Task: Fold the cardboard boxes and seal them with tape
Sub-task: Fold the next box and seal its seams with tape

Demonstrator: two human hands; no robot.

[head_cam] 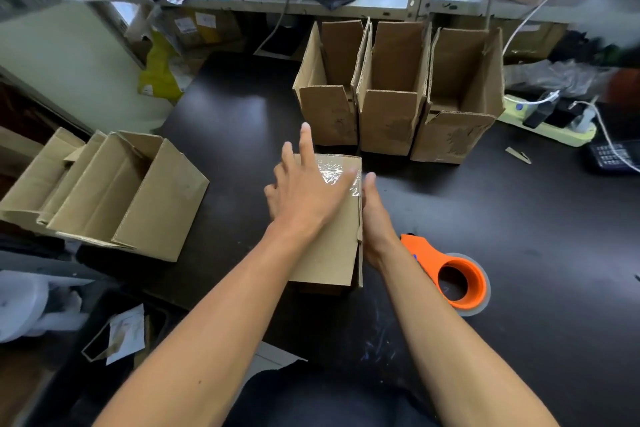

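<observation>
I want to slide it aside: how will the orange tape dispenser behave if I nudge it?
The orange tape dispenser lies flat on the dark table, so it should slide rather than roll. It looks like light plastic, so probably easy to push. Its handle may make it pivot.

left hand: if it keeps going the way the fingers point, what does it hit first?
Probably the leftmost upright open box. The left hand lies flat on the taped box, fingers aimed away and slightly right, toward that box's front wall. Only dark tabletop lies between; depth is unclear.

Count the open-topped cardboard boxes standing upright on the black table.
3, side by side at the table's far edge: left box, middle box, right box. The taped box under the hands and the tipped box at left are not counted.
</observation>
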